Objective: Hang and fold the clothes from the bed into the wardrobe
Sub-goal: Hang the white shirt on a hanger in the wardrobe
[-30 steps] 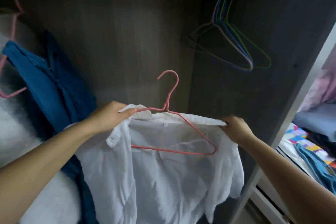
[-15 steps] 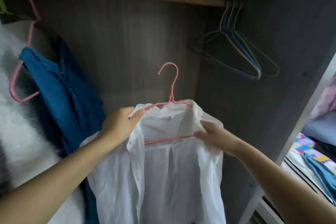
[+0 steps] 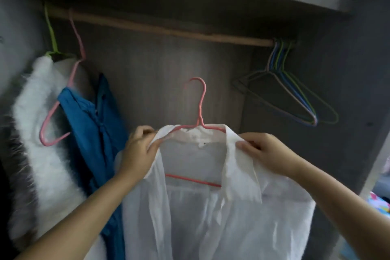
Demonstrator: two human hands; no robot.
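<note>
Rod (image 3: pixel 168 29) bare between blue garment (image 3: pixel 95 124) and empty hangers (image 3: pixel 295 95)

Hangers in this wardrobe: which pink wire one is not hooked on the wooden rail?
The pink wire hanger carrying the white shirt; its hook is free.

Both hands raised: L (image 3: pixel 137 152) & R (image 3: pixel 263 154) prob. pinching.

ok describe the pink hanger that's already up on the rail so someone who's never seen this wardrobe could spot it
Follow the wooden rail to its left end, where two hooks sit side by side. The pink hanger is the right one, beside the green hanger that carries the white fluffy garment, and it holds the blue garment. The other pink one is off the rail, in the white shirt.
</note>
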